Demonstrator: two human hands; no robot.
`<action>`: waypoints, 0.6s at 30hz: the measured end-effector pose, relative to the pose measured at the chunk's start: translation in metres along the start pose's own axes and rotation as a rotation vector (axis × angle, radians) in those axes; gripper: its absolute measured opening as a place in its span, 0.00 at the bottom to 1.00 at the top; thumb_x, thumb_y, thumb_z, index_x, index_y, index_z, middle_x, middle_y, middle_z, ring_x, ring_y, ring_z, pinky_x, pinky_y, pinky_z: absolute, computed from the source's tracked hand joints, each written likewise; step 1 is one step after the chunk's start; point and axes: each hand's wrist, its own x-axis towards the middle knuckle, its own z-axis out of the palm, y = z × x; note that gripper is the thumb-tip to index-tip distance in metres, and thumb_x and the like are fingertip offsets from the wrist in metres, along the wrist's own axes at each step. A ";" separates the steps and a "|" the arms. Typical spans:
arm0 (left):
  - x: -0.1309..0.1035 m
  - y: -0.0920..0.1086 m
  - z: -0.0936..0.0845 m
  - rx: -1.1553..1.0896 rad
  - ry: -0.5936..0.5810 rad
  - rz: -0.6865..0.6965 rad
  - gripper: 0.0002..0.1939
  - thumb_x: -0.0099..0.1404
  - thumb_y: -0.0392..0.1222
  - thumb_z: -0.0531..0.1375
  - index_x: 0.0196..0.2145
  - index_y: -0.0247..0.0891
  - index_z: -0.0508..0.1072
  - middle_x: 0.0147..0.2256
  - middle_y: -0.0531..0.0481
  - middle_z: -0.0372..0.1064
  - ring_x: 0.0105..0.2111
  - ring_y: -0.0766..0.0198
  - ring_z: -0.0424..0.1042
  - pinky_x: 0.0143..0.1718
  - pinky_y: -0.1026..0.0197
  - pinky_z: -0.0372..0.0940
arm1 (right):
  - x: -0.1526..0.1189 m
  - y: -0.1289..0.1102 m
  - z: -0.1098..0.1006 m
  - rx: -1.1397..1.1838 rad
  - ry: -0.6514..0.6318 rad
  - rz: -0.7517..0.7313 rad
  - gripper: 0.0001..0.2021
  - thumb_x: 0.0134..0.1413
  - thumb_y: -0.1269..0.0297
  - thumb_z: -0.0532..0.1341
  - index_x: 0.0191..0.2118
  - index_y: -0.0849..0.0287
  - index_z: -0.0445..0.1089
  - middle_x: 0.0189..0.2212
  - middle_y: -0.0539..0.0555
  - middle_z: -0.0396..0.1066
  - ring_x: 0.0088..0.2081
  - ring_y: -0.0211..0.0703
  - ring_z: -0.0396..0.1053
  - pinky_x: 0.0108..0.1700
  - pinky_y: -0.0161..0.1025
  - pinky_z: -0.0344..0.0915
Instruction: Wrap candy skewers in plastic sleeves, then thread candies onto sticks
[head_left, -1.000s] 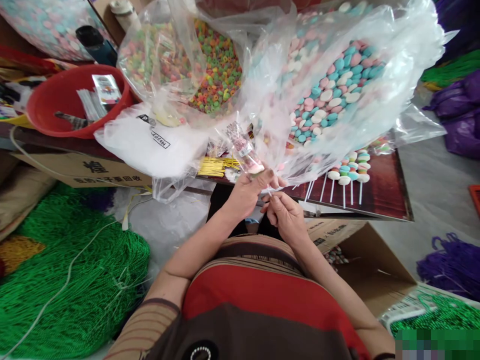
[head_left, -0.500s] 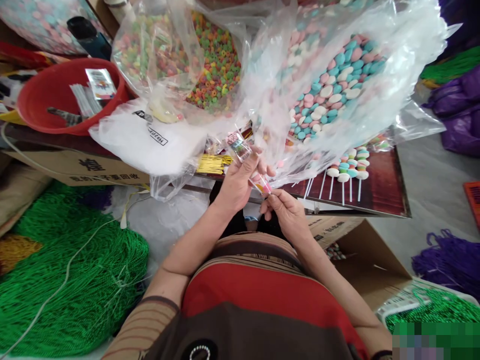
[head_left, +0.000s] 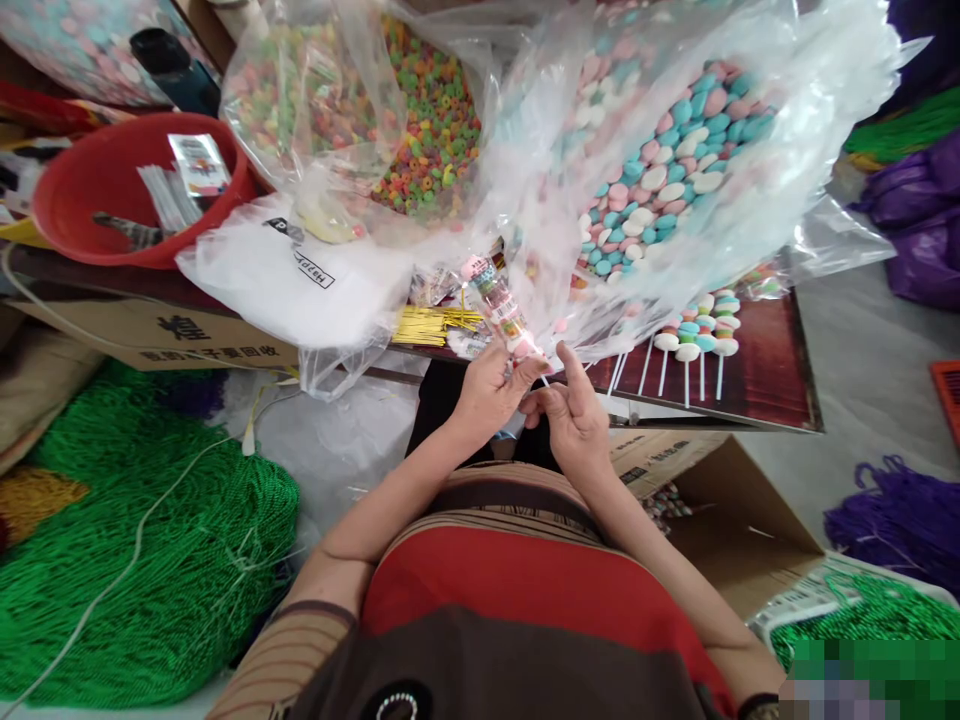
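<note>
Between my hands, in front of my waist, a wrapped candy skewer (head_left: 504, 308) points up and to the left. My left hand (head_left: 491, 395) pinches the lower end of its clear wrapper. Just right of it, my right hand (head_left: 576, 418) is closed on the white stick below the wrapper, its index finger raised. Beyond the skewer's left side lie yellow twist ties (head_left: 421, 326) on the table edge. Unwrapped candy skewers (head_left: 696, 330) with white sticks rest to the right on the dark red table (head_left: 780, 370).
Big clear bags hold ring candies (head_left: 431, 130) and pastel candies (head_left: 660, 180). A red basin (head_left: 71, 215) and white bags (head_left: 300, 290) are at the left. Below the table are an open carton (head_left: 735, 520) and green cord (head_left: 150, 540).
My left hand has moved down to the wrapper's lower end, beside my right hand. The candy skewer now shows nearly whole inside its wrapper, its far end uncovered by fingers.
</note>
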 end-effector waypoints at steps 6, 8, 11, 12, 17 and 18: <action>0.001 0.002 -0.001 0.028 -0.224 -0.051 0.36 0.66 0.76 0.53 0.20 0.39 0.66 0.14 0.56 0.61 0.17 0.68 0.64 0.24 0.63 0.58 | 0.001 0.004 0.003 -0.073 -0.014 -0.032 0.22 0.73 0.53 0.54 0.66 0.50 0.68 0.26 0.48 0.74 0.23 0.38 0.69 0.30 0.39 0.72; 0.001 0.004 -0.004 -0.008 -0.283 -0.075 0.36 0.66 0.75 0.53 0.20 0.39 0.65 0.13 0.56 0.60 0.16 0.68 0.64 0.23 0.63 0.58 | 0.002 0.003 0.002 -0.043 -0.032 -0.006 0.20 0.73 0.52 0.54 0.61 0.52 0.73 0.25 0.48 0.73 0.22 0.37 0.68 0.29 0.38 0.71; 0.005 0.001 -0.011 -0.011 -0.266 -0.070 0.34 0.64 0.73 0.59 0.22 0.38 0.68 0.18 0.55 0.65 0.22 0.68 0.67 0.28 0.64 0.62 | 0.002 0.001 0.001 0.038 -0.028 0.053 0.19 0.71 0.51 0.57 0.56 0.53 0.76 0.25 0.47 0.72 0.22 0.35 0.67 0.28 0.36 0.69; 0.008 0.001 -0.014 -0.037 -0.224 -0.072 0.32 0.61 0.73 0.62 0.24 0.37 0.70 0.21 0.54 0.68 0.25 0.68 0.69 0.31 0.64 0.64 | 0.002 0.000 0.001 0.066 -0.022 0.077 0.18 0.71 0.51 0.58 0.55 0.53 0.77 0.25 0.47 0.72 0.22 0.35 0.67 0.28 0.36 0.69; 0.021 0.007 -0.016 -0.472 -0.101 -0.143 0.37 0.50 0.76 0.68 0.42 0.41 0.76 0.33 0.50 0.75 0.41 0.61 0.76 0.39 0.63 0.69 | 0.000 -0.004 0.004 0.145 -0.008 0.155 0.18 0.69 0.48 0.60 0.52 0.54 0.77 0.25 0.47 0.73 0.21 0.34 0.67 0.28 0.36 0.70; 0.021 0.010 -0.013 -0.548 -0.139 -0.178 0.36 0.50 0.74 0.69 0.43 0.42 0.76 0.32 0.51 0.74 0.40 0.60 0.76 0.37 0.63 0.69 | 0.000 -0.005 0.005 0.152 -0.010 0.156 0.18 0.68 0.48 0.60 0.52 0.53 0.77 0.25 0.47 0.73 0.21 0.34 0.66 0.28 0.36 0.70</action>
